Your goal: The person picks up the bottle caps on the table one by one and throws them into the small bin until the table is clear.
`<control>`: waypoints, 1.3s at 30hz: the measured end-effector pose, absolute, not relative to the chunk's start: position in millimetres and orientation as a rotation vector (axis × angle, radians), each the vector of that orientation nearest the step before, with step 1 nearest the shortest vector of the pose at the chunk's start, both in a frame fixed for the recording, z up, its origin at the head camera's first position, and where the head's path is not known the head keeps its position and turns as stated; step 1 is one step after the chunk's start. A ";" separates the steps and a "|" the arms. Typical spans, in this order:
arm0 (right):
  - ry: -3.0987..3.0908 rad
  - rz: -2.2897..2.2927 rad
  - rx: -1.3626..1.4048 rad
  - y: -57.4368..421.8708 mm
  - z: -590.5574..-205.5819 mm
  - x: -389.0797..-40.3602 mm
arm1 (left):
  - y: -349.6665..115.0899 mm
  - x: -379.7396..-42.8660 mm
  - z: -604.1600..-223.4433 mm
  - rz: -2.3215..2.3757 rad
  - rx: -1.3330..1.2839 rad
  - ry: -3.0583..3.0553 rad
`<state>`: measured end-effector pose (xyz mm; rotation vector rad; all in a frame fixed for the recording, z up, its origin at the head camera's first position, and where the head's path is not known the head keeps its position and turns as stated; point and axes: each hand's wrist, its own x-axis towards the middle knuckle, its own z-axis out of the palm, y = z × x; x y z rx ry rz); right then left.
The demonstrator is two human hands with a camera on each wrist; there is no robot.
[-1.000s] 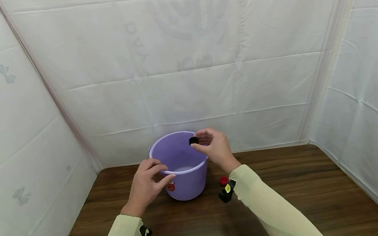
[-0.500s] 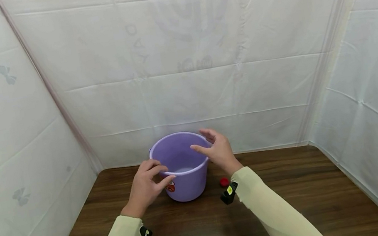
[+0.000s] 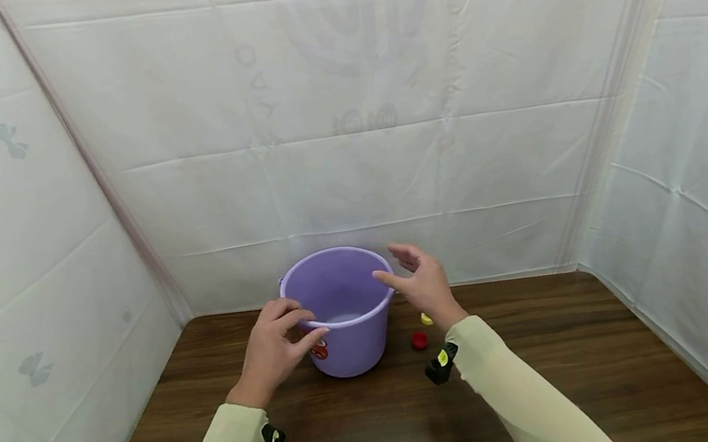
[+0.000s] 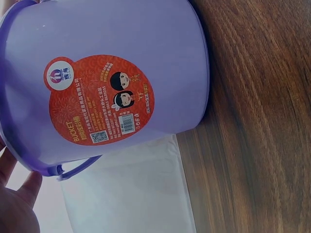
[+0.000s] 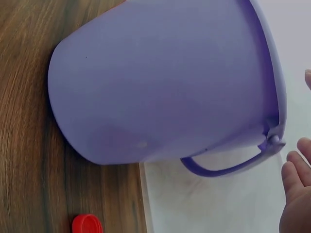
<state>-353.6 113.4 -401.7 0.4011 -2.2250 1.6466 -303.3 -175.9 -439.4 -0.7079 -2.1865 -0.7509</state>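
A purple bucket [image 3: 352, 352] stands upright on the wooden table, and its red label [image 4: 99, 99] faces the left wrist camera. My left hand [image 3: 273, 351] holds its near-left rim, fingers over the edge and thumb outside. On the other side my right hand [image 3: 425, 283] is at the right rim, thumb and fingers spread apart with nothing between them. Just below that hand lie a red bottle cap [image 3: 420, 340] and a small yellow cap [image 3: 426, 318], the latter partly hidden by the wrist. The bucket's floor is only partly visible.
The dark wooden table [image 3: 357, 441] ends against white sheeting [image 3: 347, 182] at the back and both sides. The bucket's handle [image 5: 218, 171] hangs down behind it. A black wrist camera [image 3: 441, 365] sits on the right cuff.
A second ago the right hand pinched a small black cap over the bucket; it has let go, and the cap is out of sight. The hand has moved right, revealing the yellow cap.
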 end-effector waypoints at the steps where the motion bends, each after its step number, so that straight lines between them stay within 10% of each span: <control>1: -2.222 1.643 0.400 115.1 -402.7 -353.5 | -175.8 -303.1 -439.2 -0.753 -0.710 -2.185; 39: -2.312 1.516 0.107 184.2 -479.9 -361.2 | -175.2 -302.3 -438.6 -0.773 -0.726 -2.169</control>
